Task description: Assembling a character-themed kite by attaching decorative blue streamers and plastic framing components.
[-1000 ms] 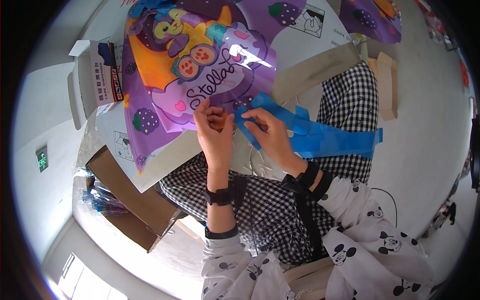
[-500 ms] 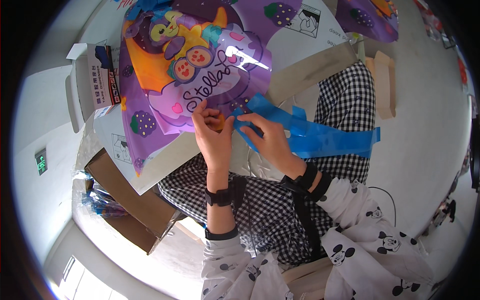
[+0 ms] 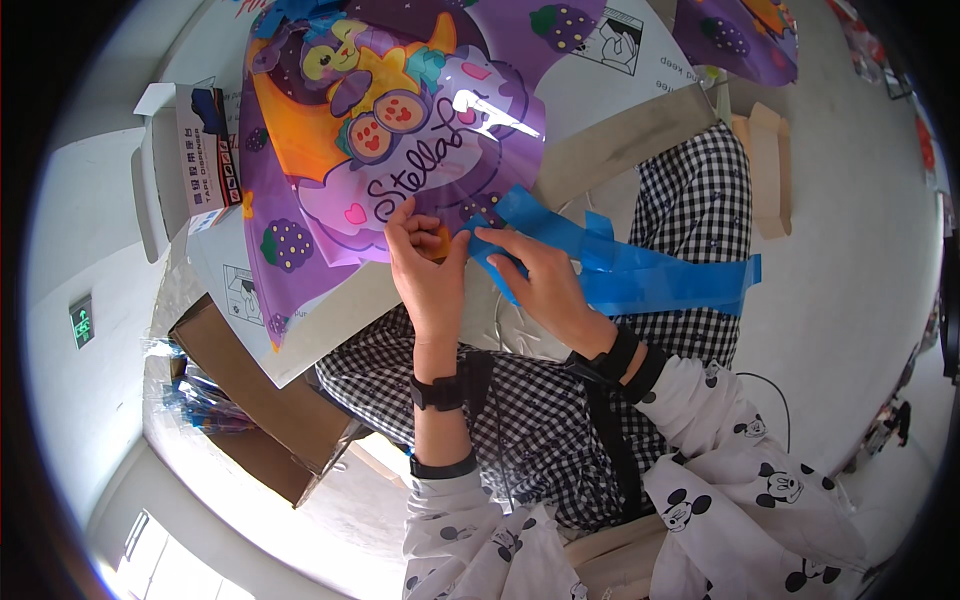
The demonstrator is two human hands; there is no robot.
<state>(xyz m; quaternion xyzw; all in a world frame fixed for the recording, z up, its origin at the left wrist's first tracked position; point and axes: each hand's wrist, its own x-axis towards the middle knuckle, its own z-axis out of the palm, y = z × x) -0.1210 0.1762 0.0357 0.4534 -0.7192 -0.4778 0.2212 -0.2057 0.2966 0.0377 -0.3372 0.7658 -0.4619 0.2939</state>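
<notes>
A shiny purple foil balloon point(image 3: 390, 130) with cartoon figures and an orange patch fills the upper middle of the head view. My left hand point(image 3: 425, 270) pinches its lower edge, fingers curled on the foil. My right hand point(image 3: 545, 285) sits right beside it, fingers on the end of a blue plastic strip point(image 3: 640, 270) that trails off to the right across my checkered lap. The two hands almost touch at the balloon's neck, where the strip meets the foil. Both wrists carry black bands.
A white cardboard box point(image 3: 600, 70) lies under the balloon. A small printed carton point(image 3: 190, 150) stands at the left. An open brown box point(image 3: 250, 400) with blue packets sits at lower left. Another purple balloon point(image 3: 740, 30) lies top right, with wooden pieces point(image 3: 770, 170) on the grey floor.
The balloon has shifted slightly up and left while my hands stayed together at its lower edge. My right fingers have slid closer along the blue strip toward the left hand.
</notes>
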